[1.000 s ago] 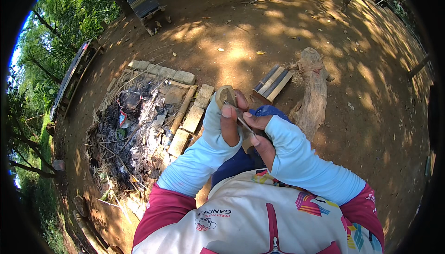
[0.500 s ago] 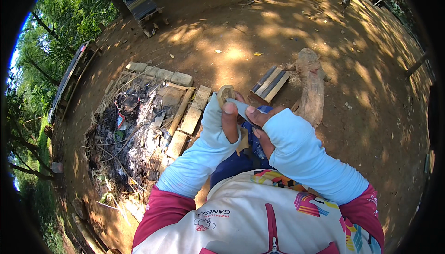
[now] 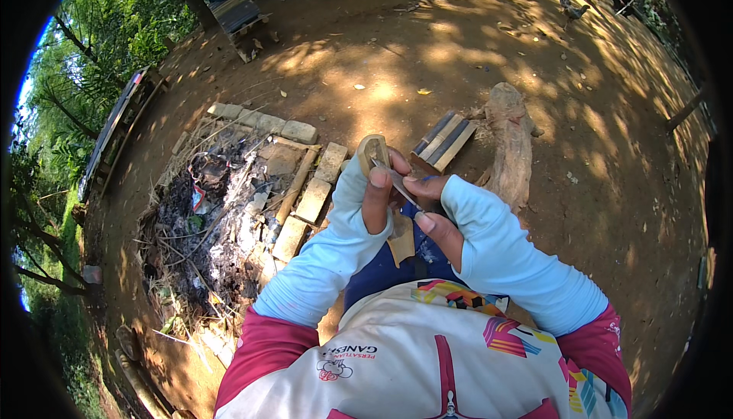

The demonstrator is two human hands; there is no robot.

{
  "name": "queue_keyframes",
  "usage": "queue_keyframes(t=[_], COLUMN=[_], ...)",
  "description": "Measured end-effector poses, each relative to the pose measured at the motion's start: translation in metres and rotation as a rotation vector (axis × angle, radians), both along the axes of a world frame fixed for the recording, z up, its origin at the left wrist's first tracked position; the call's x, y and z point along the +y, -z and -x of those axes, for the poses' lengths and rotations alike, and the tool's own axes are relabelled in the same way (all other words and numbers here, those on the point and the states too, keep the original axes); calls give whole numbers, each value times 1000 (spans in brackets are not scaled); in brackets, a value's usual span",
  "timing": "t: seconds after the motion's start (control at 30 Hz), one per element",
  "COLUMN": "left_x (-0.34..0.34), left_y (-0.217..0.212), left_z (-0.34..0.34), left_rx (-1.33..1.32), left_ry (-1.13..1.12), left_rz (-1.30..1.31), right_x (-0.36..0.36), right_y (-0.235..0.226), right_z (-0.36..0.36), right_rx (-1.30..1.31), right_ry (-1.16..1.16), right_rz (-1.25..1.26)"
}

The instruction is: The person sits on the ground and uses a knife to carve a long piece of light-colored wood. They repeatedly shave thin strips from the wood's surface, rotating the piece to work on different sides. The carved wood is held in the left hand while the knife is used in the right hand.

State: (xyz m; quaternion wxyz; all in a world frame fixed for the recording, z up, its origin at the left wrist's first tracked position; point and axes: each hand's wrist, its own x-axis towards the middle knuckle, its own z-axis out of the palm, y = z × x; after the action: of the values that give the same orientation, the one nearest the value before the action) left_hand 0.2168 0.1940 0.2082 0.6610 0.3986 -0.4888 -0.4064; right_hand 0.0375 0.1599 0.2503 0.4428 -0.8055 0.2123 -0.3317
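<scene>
My left hand [image 3: 376, 194] grips a small curved piece of pale wood [image 3: 372, 148], thumb pressed on its near face. In my right hand [image 3: 432, 205] is a knife, its thin blade [image 3: 398, 183] slanting up to the left against the wood. Both hands are close together in front of my chest, over my lap. Light blue sleeves cover both forearms to the knuckles. A strip of brown wood or bark [image 3: 401, 242] lies below the hands on my blue trousers.
A burnt ash pile with sticks and rubbish [image 3: 206, 220] lies to my left, edged by bricks [image 3: 263, 122] and flat blocks [image 3: 313, 199]. A thick log [image 3: 510, 144] and some short planks [image 3: 445, 138] lie ahead on bare earth. A wooden bench [image 3: 239, 16] stands farther off.
Both hands have shifted slightly up and together, and the knife blade has slid along the wood piece. The grip on each is the same.
</scene>
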Motion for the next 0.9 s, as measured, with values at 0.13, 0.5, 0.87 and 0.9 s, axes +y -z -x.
queue_keyframes(t=[0.13,0.5,0.87,0.9], left_x=[-4,-12,-15,-13], left_y=[4,19,15,13], left_z=[2,6,-4,-2], left_rx=[-2,22,-24,-12], left_ry=[-6,-123,39,49], left_rz=[8,-118,-179,-201], right_x=[-3,1,-12,-13], right_y=[3,-24,-22,-16], right_z=[1,-1,14,14], right_rx=[10,560,280,107], right_ry=[39,217,248,285], right_rz=[142,428,432,310])
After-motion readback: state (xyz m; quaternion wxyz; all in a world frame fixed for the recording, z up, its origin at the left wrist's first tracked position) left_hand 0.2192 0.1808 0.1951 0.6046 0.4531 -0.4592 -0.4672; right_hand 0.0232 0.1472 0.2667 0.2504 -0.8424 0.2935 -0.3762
